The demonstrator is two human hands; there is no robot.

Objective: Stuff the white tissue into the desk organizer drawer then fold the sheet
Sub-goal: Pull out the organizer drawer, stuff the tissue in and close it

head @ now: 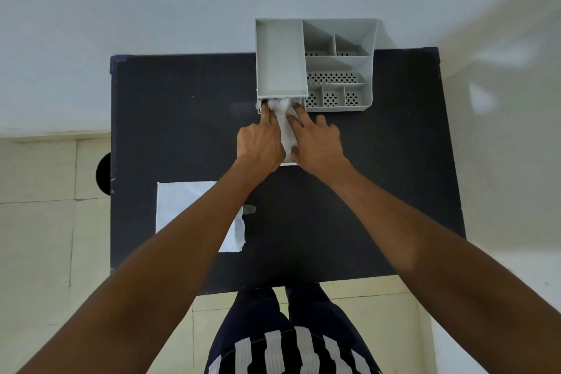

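Observation:
A grey desk organizer stands at the far edge of the black table. Its drawer is pulled out toward me, mostly hidden under my hands. Crumpled white tissue fills the drawer. My left hand presses its fingers into the tissue at the drawer's left side near the organizer's front. My right hand pushes down on the tissue from the right with spread fingers. A flat white sheet lies on the table at the near left, partly covered by my left forearm.
The black table stands against a white wall. A small clear scrap lies just right of the sheet. The organizer's right half holds several perforated compartments. Tiled floor and my legs show below the table's near edge.

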